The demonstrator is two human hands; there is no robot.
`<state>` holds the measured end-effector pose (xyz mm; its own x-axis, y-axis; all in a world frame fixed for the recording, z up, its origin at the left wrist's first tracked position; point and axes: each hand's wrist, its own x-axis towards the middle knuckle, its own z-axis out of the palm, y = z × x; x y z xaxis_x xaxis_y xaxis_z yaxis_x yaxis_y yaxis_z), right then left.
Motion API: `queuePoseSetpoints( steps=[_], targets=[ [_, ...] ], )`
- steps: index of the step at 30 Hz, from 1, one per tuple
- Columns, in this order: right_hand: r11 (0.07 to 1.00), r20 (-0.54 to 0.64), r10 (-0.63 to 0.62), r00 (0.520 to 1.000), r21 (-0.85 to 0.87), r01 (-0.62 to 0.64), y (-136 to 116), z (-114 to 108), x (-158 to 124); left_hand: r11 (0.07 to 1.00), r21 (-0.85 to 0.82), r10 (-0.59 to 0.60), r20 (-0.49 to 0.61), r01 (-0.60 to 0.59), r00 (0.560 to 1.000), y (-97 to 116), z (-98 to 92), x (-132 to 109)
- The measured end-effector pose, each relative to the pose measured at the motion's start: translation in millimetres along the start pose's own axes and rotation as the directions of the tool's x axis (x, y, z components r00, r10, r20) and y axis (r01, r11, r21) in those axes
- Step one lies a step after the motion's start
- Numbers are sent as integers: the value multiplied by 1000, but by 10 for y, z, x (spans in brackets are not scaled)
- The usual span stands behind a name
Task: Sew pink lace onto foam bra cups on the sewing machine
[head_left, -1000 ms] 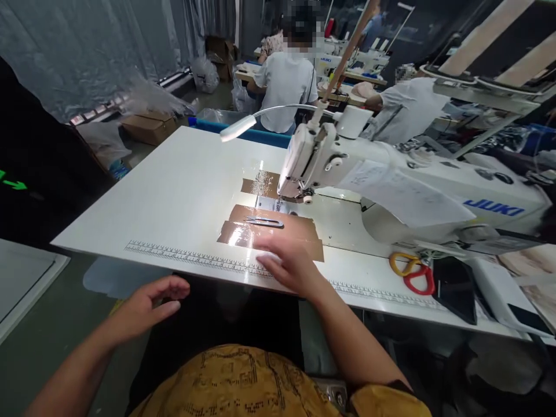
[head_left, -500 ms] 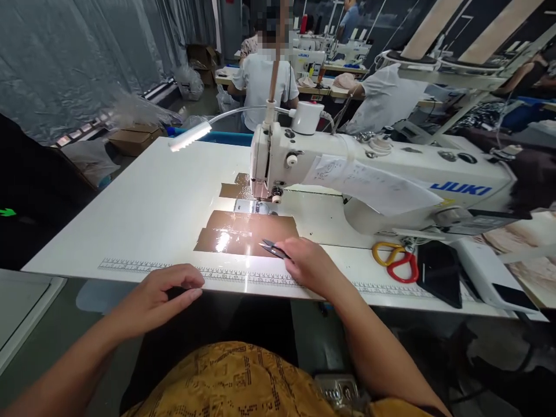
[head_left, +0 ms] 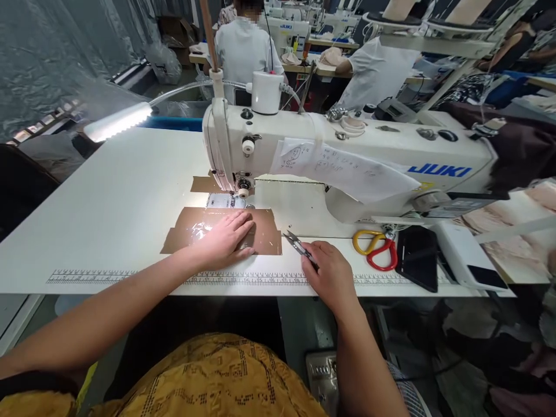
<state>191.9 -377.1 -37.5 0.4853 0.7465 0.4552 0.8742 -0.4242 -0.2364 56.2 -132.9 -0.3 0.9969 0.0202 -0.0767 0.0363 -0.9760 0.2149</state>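
My left hand [head_left: 228, 237] lies flat, fingers stretched forward, on a piece of brown tape [head_left: 264, 231] stuck to the table in front of the sewing machine [head_left: 373, 162]. In my right hand [head_left: 328, 267] is a pair of thread snips [head_left: 296, 243], its blades pointing up and left, just off the tape's right edge. The machine's needle area and presser foot [head_left: 234, 198] stand right behind the tape. A smaller strip of brown tape [head_left: 202, 184] shows on the table left of the machine head.
Red-and-yellow-handled scissors [head_left: 382, 255], a dark phone-like slab [head_left: 417, 258] and a white device [head_left: 467, 255] lie at the right. A printed ruler [head_left: 243, 279] runs along the front edge. A lit lamp [head_left: 119, 121] hangs at left. Co-workers sit beyond.
My left hand has moved from the table's front edge up onto the brown tape. The right hand has drawn the snips off the tape to the right. The view has shifted too.
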Motion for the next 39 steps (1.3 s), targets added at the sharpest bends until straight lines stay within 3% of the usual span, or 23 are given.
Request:
queuePoseSetpoints(
  steps=[3,7,9,12,14,19,24,27,34,37,39],
  targets=[
    [1000,-3,3,1000,18,-3,18,10,-4,1000,24,2,55,-3,998,162,124,171],
    [1000,-39,22,999,-1,-22,24,-1,-2,988,-21,155,131,-153,979,472,210,115],
    [999,-55,34,998,-1,-34,23,-2,-1,964,-84,263,165,-252,950,577,191,20],
    [999,-56,32,998,2,-32,24,3,0,892,-216,440,216,-397,872,618,99,-89],
    [999,-56,37,998,-9,-38,26,8,-2,865,-278,482,229,-418,846,578,38,-88],
    [995,-68,81,994,-54,-84,27,9,-10,980,-111,182,161,-166,970,391,55,194],
    [992,-71,106,992,-60,-110,27,-2,-3,978,9,203,145,-206,968,339,165,392],
    [991,-76,115,990,-56,-119,28,4,-3,965,9,257,136,-261,957,365,184,256],
    [990,-58,135,989,-42,-138,30,13,-21,940,-21,342,126,-342,931,325,150,-318],
    [988,-50,146,988,-41,-148,33,12,-30,957,-41,290,133,-287,948,192,116,-531],
    [988,-50,146,988,-37,-148,37,15,-36,982,-28,189,123,-187,974,55,101,-676]
  ],
)
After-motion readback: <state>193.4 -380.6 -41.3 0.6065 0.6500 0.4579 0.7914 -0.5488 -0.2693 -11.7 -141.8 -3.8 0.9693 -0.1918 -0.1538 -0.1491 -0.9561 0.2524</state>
